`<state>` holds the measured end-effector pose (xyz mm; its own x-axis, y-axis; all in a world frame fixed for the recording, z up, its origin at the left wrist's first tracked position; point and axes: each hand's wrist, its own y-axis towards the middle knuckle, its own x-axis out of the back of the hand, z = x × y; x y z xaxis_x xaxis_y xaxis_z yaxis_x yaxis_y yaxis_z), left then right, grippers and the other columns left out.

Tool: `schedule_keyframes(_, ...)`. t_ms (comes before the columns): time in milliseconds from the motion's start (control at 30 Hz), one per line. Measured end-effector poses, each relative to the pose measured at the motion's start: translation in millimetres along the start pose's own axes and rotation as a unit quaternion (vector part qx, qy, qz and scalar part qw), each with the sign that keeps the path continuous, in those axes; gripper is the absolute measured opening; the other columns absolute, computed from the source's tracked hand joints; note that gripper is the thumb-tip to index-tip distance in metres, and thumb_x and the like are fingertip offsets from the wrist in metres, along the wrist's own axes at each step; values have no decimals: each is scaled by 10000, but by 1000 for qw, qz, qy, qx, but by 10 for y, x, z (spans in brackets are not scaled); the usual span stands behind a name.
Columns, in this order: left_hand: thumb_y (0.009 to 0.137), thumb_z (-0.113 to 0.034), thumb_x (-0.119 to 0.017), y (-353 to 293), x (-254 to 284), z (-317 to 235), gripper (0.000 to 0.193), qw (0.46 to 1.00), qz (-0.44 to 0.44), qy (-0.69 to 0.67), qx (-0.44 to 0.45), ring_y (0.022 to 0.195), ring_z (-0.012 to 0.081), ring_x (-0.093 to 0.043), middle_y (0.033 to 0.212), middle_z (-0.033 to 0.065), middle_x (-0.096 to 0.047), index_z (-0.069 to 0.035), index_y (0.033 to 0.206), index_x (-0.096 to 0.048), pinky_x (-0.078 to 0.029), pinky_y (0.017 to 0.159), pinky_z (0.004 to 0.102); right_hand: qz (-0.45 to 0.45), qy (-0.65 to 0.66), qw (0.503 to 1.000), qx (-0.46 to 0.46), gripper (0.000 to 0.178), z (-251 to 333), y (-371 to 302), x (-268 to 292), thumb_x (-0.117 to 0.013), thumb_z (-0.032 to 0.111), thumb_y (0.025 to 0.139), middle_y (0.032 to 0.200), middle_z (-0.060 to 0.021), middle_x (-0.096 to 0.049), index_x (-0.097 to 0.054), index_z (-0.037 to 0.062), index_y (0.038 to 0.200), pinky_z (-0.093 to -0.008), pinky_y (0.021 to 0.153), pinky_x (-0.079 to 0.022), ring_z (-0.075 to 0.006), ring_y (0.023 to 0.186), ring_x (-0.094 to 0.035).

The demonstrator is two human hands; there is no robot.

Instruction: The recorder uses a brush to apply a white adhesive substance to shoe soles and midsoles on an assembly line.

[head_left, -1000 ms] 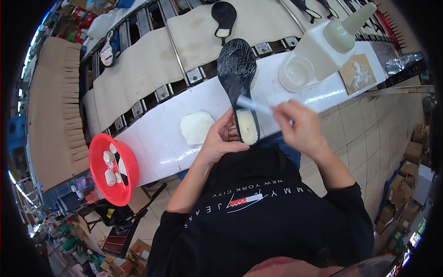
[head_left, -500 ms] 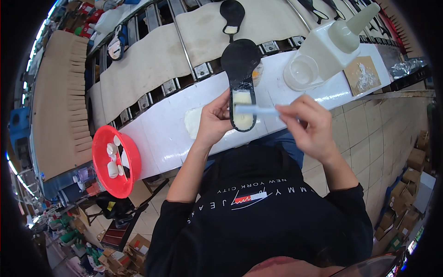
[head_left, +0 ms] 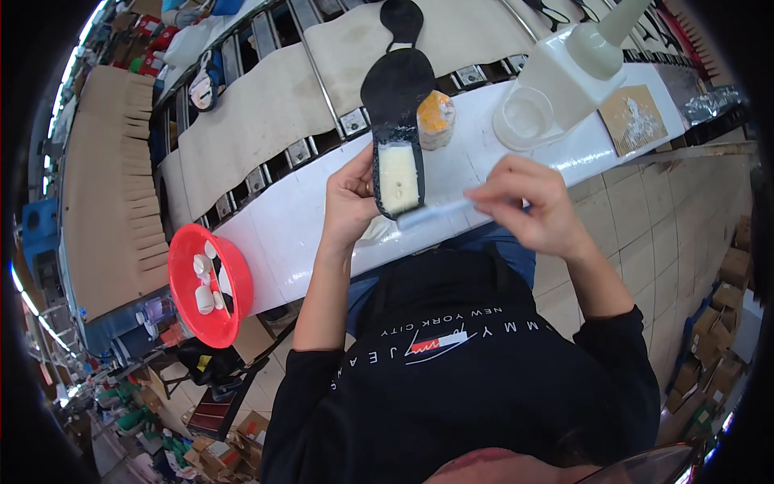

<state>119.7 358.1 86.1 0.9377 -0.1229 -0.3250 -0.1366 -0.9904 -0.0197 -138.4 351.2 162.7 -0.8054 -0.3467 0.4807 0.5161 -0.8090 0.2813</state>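
My left hand [head_left: 351,194] is closed round the heel half of a black shoe sole [head_left: 395,85]. The sole is held heel toward me above the white worktop, with a cream-coloured insert [head_left: 398,179] showing in its heel part. A light blue brush [head_left: 439,213], shaped like a toothbrush and blurred by motion, is pinched in my right hand [head_left: 528,202]. Its head is at the heel's near edge; whether it touches cannot be made out. Under the heel, a white piece [head_left: 375,230] lies on the worktop, partly hidden.
A clear plastic cup [head_left: 524,117] and a white squeeze bottle [head_left: 564,81] stand right of the sole. An orange-topped pale block [head_left: 436,121] stands nearer. A red bowl [head_left: 242,282] with white pieces is at left. Beyond runs a conveyor [head_left: 250,121] carrying dark soles.
The sole has moved left and slightly toward the far side in my left hand. The brush has gone from across the insert to the heel's near edge, uncovering the insert.
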Motion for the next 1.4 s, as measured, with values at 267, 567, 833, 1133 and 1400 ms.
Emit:
schedule_keyframes(267, 672, 127, -744, -24, 80, 45, 661, 995, -57, 22, -78, 921, 93, -626, 1112, 72, -654, 64, 1292, -526, -513, 830, 235, -10, 47, 997, -53, 160, 94, -103, -188, -671, -2, 802, 768, -74, -612, -703, 33, 956, -269, 561, -455, -171, 642, -597)
schedule_keyframes(567, 709, 111, -733, -31, 73, 116, 616, 987, -67, 37, -138, 943, 115, -636, 1111, 85, -658, 65, 1288, -528, -519, 851, 251, -143, 3, 989, -22, 173, -30, 44, -472, -616, -22, 842, 694, -92, -569, -691, 25, 990, -288, 523, -417, -168, 570, -537)
schedule_keyframes(833, 713, 122, -710, 208, 479, 3, 580, 981, -128, 60, -133, 990, 125, -616, 1132, 69, -650, 59, 1267, -552, -491, 880, 265, -253, 65, 962, -83, 163, -371, 271, -305, -591, 10, 895, 815, -20, -633, -684, -2, 1028, -194, 549, -392, -34, 647, -499)
schedule_keyframes(1133, 763, 142, -614, 1043, 2333, 220, 748, 952, -296, 63, -39, 1017, 245, -643, 1236, 147, -589, -5, 1441, -333, -547, 820, 342, -227, 68, 960, -149, 177, -450, 204, -341, -563, 35, 935, 813, 32, -587, -655, -25, 1074, -175, 630, -394, -26, 705, -483)
schedule_keyframes(1400, 765, 86, -660, 167, 2293, 280, 963, 889, -451, 56, -54, 980, 271, -636, 1278, 250, -509, -36, 1512, -64, -522, 779, 303, -239, 90, 956, -141, 200, -598, 219, -470, -617, 60, 899, 781, 12, -603, -663, -7, 1082, -178, 559, -369, -24, 634, -471)
